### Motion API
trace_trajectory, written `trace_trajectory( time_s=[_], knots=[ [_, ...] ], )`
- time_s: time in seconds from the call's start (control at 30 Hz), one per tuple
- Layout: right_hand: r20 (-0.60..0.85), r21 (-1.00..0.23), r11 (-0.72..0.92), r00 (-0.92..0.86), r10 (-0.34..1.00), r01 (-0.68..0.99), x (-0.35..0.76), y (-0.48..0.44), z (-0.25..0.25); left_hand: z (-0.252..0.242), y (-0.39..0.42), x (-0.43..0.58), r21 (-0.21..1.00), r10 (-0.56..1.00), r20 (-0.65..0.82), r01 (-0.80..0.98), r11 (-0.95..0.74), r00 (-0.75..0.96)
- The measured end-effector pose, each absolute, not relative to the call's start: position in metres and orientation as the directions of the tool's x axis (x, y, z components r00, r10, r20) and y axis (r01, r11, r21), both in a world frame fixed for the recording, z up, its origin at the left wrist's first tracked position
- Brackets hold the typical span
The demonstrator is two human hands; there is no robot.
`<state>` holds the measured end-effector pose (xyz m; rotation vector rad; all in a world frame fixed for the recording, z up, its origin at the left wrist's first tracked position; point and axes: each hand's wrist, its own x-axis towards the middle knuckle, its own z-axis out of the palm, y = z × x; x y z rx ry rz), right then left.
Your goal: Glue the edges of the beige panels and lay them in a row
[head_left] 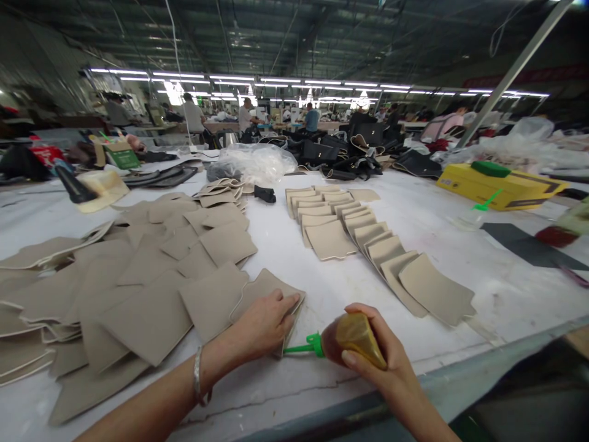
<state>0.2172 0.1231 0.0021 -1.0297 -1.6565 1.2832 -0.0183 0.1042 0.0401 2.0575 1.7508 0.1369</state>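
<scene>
My right hand is wrapped round a squeeze bottle of amber liquid, tilted onto its side. Its green nozzle points left and its tip meets the near edge of a taupe panel. On that panel lies my left hand, fingers curled over its right side and gripping it by the edge. A heap of similar taupe panels spreads out to the left. Beyond my hands, overlapping panels fan out in two rows. What the underside of the held panel looks like is hidden.
A yellow box with a green item on top stands at the right, near a dark sheet. Clear plastic bags and black bags lie at the back. A tape roll sits far left. The table's front edge runs close by.
</scene>
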Motion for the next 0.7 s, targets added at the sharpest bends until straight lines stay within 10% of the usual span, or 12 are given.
trace_trajectory(
  time_s=[0.7],
  knots=[
    [0.249, -0.941, 0.285, -0.196, 0.948, 0.183, 0.219, 0.152, -0.004, 0.033, 0.106, -0.022, 0.442, 0.950, -0.227, 0.892, -0.096, 0.215]
  ],
)
